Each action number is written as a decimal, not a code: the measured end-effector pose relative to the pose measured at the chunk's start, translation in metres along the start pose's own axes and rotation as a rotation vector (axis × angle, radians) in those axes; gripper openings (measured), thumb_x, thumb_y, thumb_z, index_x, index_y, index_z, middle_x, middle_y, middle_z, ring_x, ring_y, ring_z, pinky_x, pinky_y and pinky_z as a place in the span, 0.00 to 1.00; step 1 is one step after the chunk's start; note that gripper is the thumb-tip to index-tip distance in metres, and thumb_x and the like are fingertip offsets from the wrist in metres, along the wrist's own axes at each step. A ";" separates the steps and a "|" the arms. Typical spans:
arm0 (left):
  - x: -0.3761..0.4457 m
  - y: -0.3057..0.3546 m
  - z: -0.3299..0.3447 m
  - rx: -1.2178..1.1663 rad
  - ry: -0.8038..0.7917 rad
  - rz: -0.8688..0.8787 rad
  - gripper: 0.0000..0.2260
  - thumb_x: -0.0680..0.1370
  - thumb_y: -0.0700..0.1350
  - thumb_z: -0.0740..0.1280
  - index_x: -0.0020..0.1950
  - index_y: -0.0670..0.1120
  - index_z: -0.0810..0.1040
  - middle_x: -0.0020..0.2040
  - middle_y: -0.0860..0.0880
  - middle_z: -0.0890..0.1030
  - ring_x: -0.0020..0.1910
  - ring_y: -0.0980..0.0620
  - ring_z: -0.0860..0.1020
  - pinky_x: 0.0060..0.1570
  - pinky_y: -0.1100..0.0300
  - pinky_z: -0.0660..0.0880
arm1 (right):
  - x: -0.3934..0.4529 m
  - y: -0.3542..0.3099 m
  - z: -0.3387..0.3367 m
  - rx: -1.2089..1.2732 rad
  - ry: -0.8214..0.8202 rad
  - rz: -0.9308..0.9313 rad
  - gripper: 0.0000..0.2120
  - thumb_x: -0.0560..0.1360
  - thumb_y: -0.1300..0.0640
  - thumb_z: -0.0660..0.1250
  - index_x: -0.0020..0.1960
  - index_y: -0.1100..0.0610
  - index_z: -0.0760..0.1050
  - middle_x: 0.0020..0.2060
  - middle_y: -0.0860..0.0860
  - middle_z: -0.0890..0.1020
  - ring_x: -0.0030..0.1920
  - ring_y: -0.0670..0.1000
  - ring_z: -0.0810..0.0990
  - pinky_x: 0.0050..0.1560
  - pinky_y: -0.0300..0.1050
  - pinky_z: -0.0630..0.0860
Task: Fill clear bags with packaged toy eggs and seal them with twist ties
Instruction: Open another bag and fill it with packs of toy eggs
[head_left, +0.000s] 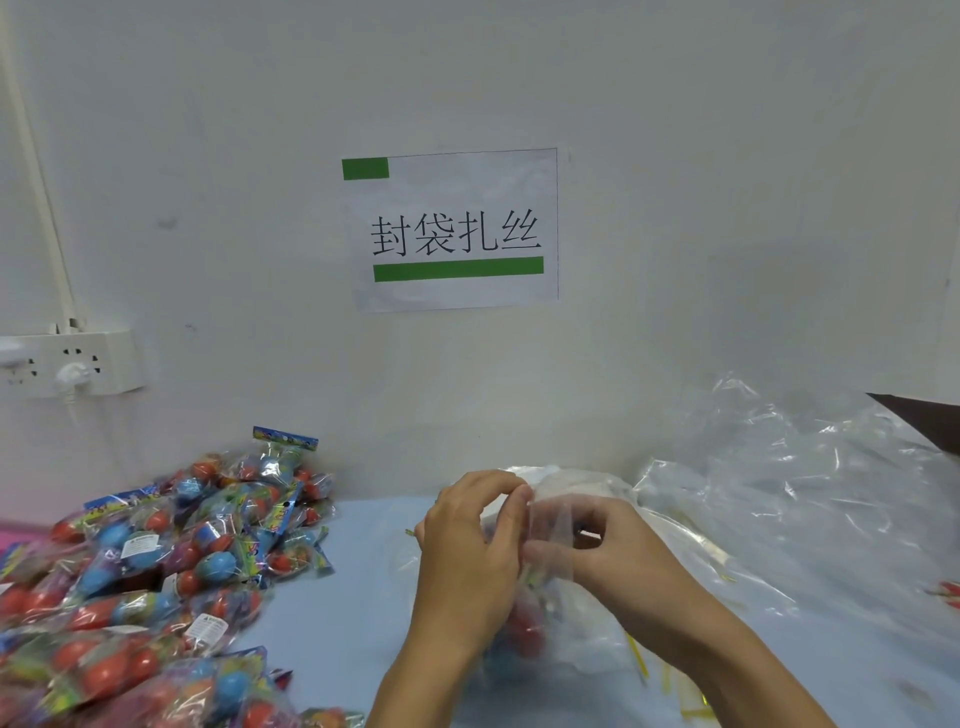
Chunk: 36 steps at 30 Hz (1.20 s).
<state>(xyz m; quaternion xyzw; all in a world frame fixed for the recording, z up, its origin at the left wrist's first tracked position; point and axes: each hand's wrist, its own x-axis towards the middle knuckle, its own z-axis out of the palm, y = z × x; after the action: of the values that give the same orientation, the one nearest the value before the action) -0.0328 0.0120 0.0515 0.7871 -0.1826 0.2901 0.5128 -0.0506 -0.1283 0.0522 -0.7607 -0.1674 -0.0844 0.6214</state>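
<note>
While the egg pile (156, 561) is sitting largely unpacked at left, left hand (467, 551) and right hand (608, 556) are pinching the filled clear bag (540, 618) neck mid-table; twist ties (670, 680) lying beside, sealing looking unfinished.

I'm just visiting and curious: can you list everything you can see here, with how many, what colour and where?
Packaged toy eggs in clear wrappers: a heap, too many to count, red and blue eggs, left on the table.
Clear plastic bag being closed: one, see-through with red eggs inside, centre, between the hands.
Loose clear plastic bags: a crumpled pile, count unclear, right on the table.
Yellow twist ties: several, under the plastic, lower right.
Light blue table: one, bottom.
Paper sign with green bars and black characters: one, on the wall.
White wall socket with plug: one, left wall.
Left hand: pinches the bag's neck.
Right hand: grips the bag's neck.
</note>
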 end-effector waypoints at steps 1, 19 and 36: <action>0.000 0.000 0.001 -0.015 -0.015 0.015 0.11 0.80 0.43 0.68 0.42 0.58 0.80 0.49 0.61 0.82 0.55 0.57 0.78 0.60 0.49 0.73 | -0.001 -0.002 -0.001 -0.021 -0.031 0.002 0.09 0.68 0.55 0.75 0.48 0.54 0.86 0.41 0.52 0.87 0.44 0.49 0.85 0.47 0.39 0.80; 0.002 0.000 0.000 -0.083 -0.067 0.035 0.08 0.81 0.41 0.67 0.44 0.48 0.83 0.42 0.58 0.83 0.45 0.59 0.80 0.48 0.71 0.72 | -0.005 0.000 -0.009 -0.163 -0.182 0.033 0.08 0.76 0.57 0.72 0.54 0.51 0.84 0.48 0.48 0.87 0.50 0.45 0.85 0.56 0.40 0.78; 0.004 -0.004 -0.004 -0.166 -0.044 -0.022 0.11 0.82 0.44 0.64 0.43 0.51 0.82 0.40 0.54 0.83 0.42 0.51 0.82 0.43 0.50 0.79 | -0.002 -0.001 -0.001 -0.200 -0.105 -0.126 0.08 0.80 0.49 0.67 0.55 0.39 0.83 0.47 0.46 0.87 0.49 0.51 0.86 0.49 0.39 0.81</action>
<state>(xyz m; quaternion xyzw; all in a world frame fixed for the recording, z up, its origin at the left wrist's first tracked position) -0.0286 0.0169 0.0524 0.7500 -0.2089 0.2509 0.5753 -0.0527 -0.1296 0.0529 -0.8103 -0.2379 -0.0996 0.5262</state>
